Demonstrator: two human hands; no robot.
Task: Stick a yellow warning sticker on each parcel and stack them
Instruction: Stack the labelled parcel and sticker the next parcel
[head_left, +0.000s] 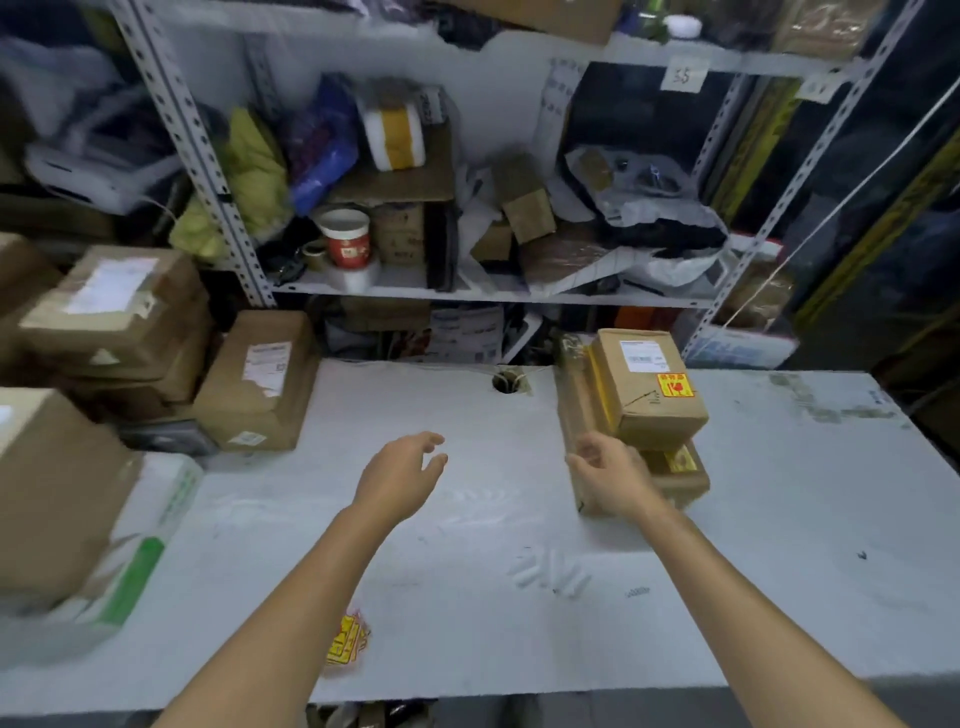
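Two hands are counted above the table (779, 519): one left hand (402, 475) and one right hand (610, 478). Two stacked parcels are made out at the right, an upper parcel (649, 410) and a lower parcel (680, 483); whether a third is hidden between them cannot be told. Two yellow stickers are counted on them, an upper sticker (675, 385) and a lower sticker (680, 460). One loose sticker bundle (348, 642) is seen on the table. At least four more cardboard boxes (260, 384) are counted at the left. One red-and-white cup (345, 236) and one table hole (506, 383) are seen.
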